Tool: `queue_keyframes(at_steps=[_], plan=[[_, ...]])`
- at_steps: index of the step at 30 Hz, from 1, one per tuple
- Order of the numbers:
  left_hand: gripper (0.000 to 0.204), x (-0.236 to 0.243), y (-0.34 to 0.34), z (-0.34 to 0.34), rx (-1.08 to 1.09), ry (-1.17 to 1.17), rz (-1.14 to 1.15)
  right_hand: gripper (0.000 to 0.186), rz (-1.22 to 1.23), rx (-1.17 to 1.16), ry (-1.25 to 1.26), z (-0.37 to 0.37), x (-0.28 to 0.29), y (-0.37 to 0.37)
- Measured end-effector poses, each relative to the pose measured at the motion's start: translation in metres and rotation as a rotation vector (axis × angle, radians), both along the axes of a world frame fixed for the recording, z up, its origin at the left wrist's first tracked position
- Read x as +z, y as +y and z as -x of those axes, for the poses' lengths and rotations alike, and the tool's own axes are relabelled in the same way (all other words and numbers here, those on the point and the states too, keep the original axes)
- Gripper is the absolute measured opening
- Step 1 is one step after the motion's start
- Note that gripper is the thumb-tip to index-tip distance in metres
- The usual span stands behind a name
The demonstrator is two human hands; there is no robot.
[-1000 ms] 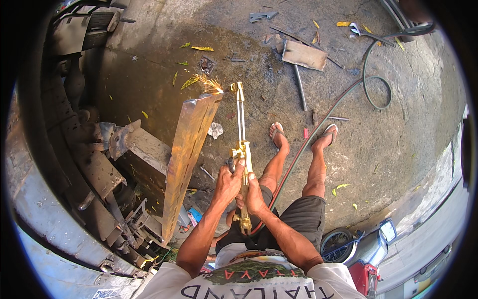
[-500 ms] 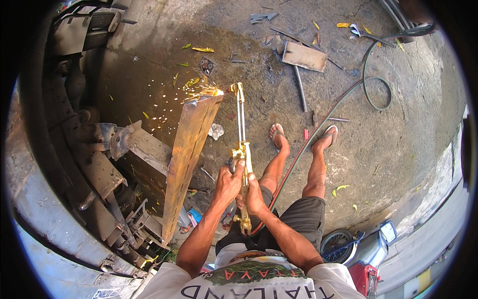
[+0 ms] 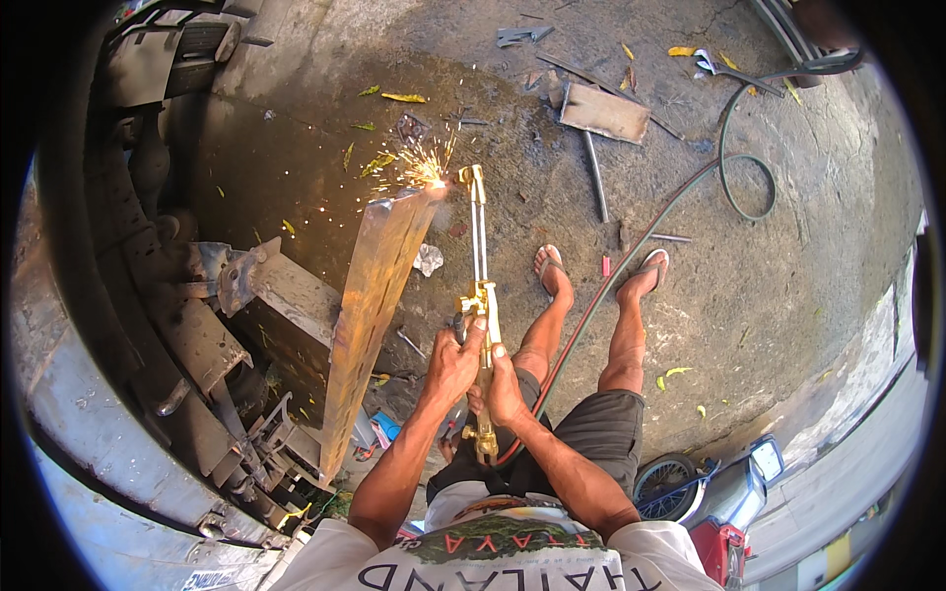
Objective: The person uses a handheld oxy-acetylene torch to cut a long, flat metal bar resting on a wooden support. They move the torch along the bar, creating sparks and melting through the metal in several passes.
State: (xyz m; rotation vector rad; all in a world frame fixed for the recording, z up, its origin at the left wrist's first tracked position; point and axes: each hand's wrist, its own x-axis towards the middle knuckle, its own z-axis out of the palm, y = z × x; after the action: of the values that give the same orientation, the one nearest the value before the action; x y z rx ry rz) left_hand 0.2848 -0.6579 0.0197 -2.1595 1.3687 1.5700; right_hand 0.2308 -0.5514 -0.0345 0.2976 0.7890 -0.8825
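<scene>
A brass cutting torch (image 3: pixel 480 241) points away from me, gripped in both hands. My left hand (image 3: pixel 455 362) is closed around its handle just behind the valves, thumb along the top. Against the other side of the handle, my right hand (image 3: pixel 506 389) is wrapped, its fingers partly hidden underneath. To the left of the torch stands a long rusty steel beam (image 3: pixel 370 315), slanting away from me. The torch head is at the beam's far right corner, where the metal glows and sparks (image 3: pixel 424 165) spray out.
Red and green hoses (image 3: pixel 631 258) run from the torch between my feet and loop at the far right. A vehicle's underframe (image 3: pixel 187 325) fills the left. A metal plate (image 3: pixel 603 110), a rod (image 3: pixel 595 175) and leaves lie on the concrete. A motorbike (image 3: pixel 724 488) stands behind right.
The sparks now fan upward and away from the beam's corner, with fewer flying off to the left. My hands and the torch have hardly moved.
</scene>
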Motion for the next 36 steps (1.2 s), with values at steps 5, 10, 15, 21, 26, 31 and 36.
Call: queue_keyframes(at_steps=[5,10,15,21,26,31,36], plan=[[0.043,-0.012,0.008,-0.011,-0.019,0.000,0.008,0.072,-0.006,-0.003,0.000,0.000,0.000,0.001],[0.044,-0.022,0.014,-0.019,-0.040,-0.073,0.000,0.073,0.004,-0.010,0.019,0.000,0.001,0.001],[0.047,-0.014,0.009,-0.012,0.026,0.047,0.003,0.070,0.016,-0.009,-0.001,0.000,-0.002,0.002],[0.047,0.000,0.002,-0.001,-0.005,-0.015,0.033,0.070,0.003,-0.005,0.015,0.001,0.002,-0.001],[0.047,-0.004,0.002,-0.006,0.036,0.014,-0.030,0.071,0.010,-0.003,0.000,-0.002,-0.001,0.001],[0.048,-0.001,0.000,-0.004,0.044,-0.017,-0.025,0.072,0.017,0.002,0.001,-0.001,0.000,-0.001],[0.049,-0.001,0.000,-0.005,0.053,-0.017,-0.033,0.073,0.016,0.004,0.002,-0.001,0.001,-0.003]])
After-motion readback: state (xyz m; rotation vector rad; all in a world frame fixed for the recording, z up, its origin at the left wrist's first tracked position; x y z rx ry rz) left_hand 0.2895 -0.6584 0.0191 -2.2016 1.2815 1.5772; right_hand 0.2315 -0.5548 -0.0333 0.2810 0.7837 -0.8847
